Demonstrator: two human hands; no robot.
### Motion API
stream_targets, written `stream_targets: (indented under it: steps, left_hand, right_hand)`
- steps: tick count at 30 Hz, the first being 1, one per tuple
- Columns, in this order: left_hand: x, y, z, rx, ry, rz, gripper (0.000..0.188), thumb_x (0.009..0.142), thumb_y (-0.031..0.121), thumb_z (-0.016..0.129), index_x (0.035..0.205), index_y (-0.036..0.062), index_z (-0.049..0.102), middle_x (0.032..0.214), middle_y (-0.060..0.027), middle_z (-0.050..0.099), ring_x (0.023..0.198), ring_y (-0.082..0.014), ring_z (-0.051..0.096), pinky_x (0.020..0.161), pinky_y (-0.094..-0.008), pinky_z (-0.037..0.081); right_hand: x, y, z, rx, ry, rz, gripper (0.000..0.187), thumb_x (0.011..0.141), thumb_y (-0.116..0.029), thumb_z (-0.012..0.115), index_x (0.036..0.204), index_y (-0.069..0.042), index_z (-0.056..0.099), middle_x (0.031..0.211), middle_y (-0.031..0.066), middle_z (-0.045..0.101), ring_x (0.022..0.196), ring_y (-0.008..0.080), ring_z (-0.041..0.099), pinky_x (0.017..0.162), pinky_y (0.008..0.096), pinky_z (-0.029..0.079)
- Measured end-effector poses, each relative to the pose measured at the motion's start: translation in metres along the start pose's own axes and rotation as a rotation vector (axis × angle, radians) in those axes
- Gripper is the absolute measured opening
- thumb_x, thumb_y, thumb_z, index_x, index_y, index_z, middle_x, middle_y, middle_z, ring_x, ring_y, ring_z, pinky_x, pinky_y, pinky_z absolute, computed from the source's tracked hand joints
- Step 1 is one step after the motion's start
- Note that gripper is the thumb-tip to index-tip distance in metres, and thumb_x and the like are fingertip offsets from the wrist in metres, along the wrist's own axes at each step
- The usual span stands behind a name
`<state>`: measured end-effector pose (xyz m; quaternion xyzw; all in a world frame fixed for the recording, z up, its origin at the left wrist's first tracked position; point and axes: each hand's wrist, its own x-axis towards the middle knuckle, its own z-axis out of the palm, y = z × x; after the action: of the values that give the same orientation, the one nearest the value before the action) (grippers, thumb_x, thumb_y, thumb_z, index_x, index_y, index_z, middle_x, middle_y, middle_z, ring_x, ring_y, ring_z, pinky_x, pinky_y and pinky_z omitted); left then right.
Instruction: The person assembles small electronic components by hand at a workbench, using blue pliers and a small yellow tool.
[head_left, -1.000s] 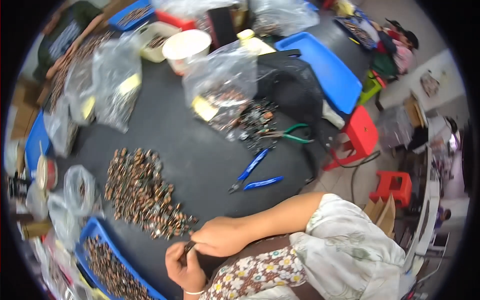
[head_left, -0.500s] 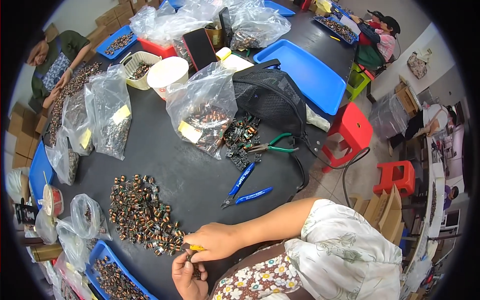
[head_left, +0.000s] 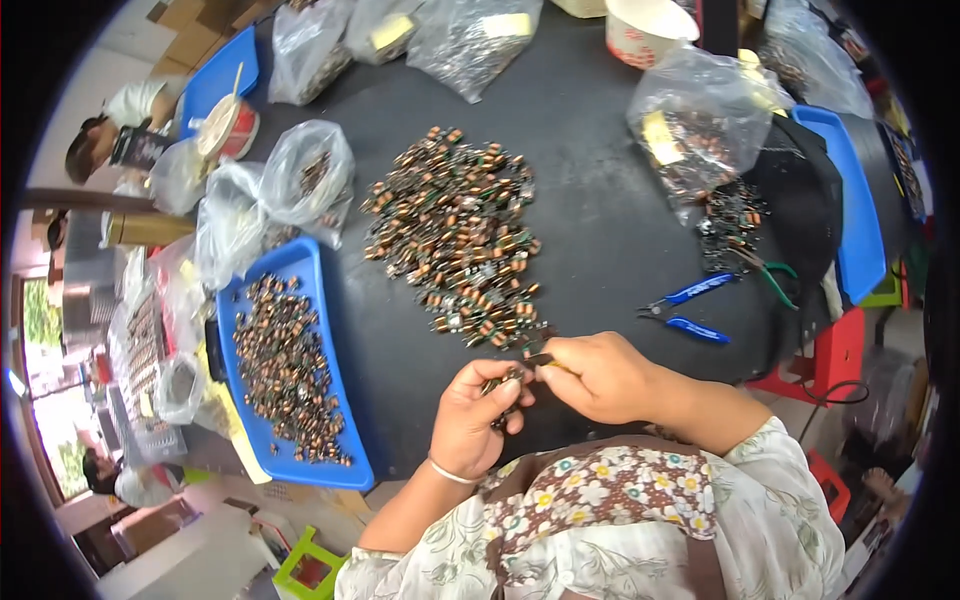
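Left hand (head_left: 470, 415) clamped on coils (head_left: 511, 386); right hand (head_left: 602, 376) closed round tool (head_left: 541, 359), just right of them. Pile (head_left: 455, 232) ahead of both, long axis pointing away.

Countable here are one left hand (head_left: 465, 420), one right hand (head_left: 605, 378), one pair of blue-handled cutters (head_left: 700, 290), one pair of green-handled pliers (head_left: 779, 285), one large heap of uncountably many copper-wound components (head_left: 455, 225), at least three blue trays (head_left: 352, 450) and two white-and-red tubs (head_left: 640, 45).
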<state>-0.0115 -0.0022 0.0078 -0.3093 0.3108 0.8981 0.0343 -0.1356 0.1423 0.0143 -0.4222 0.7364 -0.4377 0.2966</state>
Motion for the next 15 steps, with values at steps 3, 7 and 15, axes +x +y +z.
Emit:
stream_targets:
  steps: [3, 7, 15]
  left_hand:
    - [-0.0019, 0.0009, -0.0029, 0.019, 0.042, 0.051, 0.014, 0.081, 0.001, 0.059, 0.095, 0.0031, 0.055, 0.09, -0.0079, 0.061, 0.074, -0.0141, 0.058, 0.05, -0.0217, 0.044]
    - [-0.0018, -0.0003, -0.0043, 0.09, 0.054, 0.117, 0.015, 0.08, -0.001, 0.059, 0.094, 0.0018, 0.055, 0.094, -0.0083, 0.059, 0.074, -0.0138, 0.058, 0.05, -0.0209, 0.044]
    - [-0.0001, -0.0018, -0.0021, 0.257, 0.074, 0.231, 0.016, 0.078, -0.004, 0.06, 0.092, 0.001, 0.056, 0.099, -0.0084, 0.056, 0.069, -0.0096, 0.054, 0.05, -0.0192, 0.043]
  right_hand:
    - [0.0029, -0.0023, 0.0043, -0.021, -0.017, -0.033, 0.015, 0.083, -0.017, 0.05, 0.076, -0.003, 0.049, 0.066, 0.0158, 0.057, 0.06, 0.0362, 0.056, 0.052, 0.0439, 0.043]
    - [0.0044, -0.0075, 0.0039, -0.098, -0.03, -0.041, 0.015, 0.082, -0.017, 0.051, 0.076, -0.003, 0.05, 0.065, 0.0144, 0.058, 0.059, 0.0341, 0.057, 0.051, 0.043, 0.044]
    - [0.0046, -0.008, 0.0105, -0.191, 0.066, -0.074, 0.013, 0.078, -0.013, 0.056, 0.07, -0.004, 0.05, 0.06, 0.012, 0.055, 0.053, 0.0316, 0.055, 0.046, 0.0396, 0.043]
